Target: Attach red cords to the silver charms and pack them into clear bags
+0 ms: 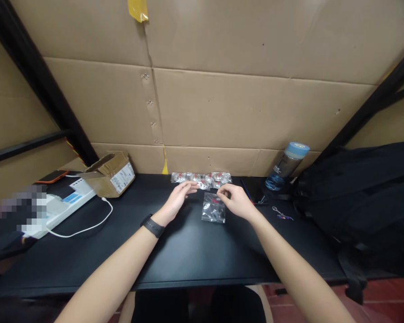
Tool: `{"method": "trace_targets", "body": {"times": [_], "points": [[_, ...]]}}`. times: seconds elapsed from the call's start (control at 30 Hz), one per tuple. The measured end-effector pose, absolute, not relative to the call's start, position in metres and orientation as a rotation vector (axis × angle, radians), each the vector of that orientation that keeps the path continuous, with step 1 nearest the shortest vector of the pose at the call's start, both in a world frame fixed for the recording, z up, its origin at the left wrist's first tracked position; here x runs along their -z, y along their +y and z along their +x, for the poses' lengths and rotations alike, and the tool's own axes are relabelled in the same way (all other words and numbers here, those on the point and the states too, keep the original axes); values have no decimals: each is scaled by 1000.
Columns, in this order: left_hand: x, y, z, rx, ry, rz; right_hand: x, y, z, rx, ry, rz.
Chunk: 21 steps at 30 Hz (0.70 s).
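Holds the left hand (177, 202) uncurled, with fingers extended to the small clear packets (204, 184) clustered along the middle of the far edge of the black surface (195, 258); cannot tell if touching. Has the right hand (236, 202) at the far right corner of a flat transparent bag (213, 212) near the packets, with thumb and fingertips close together; cannot tell if clamped on it. Shows a cardboard box (111, 177) toward the far left corner, a blue-lidded bottle (283, 170) near the far edge, a black backpack (366, 206) along the right edge.
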<state>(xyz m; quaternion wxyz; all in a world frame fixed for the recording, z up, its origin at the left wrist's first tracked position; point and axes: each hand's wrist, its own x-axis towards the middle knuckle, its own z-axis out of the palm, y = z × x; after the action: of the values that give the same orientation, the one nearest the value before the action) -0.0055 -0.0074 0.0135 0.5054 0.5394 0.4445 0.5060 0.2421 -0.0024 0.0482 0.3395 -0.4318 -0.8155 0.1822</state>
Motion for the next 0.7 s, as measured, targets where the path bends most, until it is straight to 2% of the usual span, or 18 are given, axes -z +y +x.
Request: {"method": "trace_targets", "body": {"times": [0.13,0.3,0.47,0.7], "points": [[-12,-3,-14,-1204,1118,1624,-79,3,245,-350,-2297,-1080],[-10,-4,-19,-1141,1253,2064,-97,12,251,-531,-2278,-1034],[-11,-6,-19,-1166,1244,2119,-92,20,259,-730,-2170,-1023],[-9,-5,-18,-1161,1243,2140,-67,23,270,-807,-1940,-1066]]}}
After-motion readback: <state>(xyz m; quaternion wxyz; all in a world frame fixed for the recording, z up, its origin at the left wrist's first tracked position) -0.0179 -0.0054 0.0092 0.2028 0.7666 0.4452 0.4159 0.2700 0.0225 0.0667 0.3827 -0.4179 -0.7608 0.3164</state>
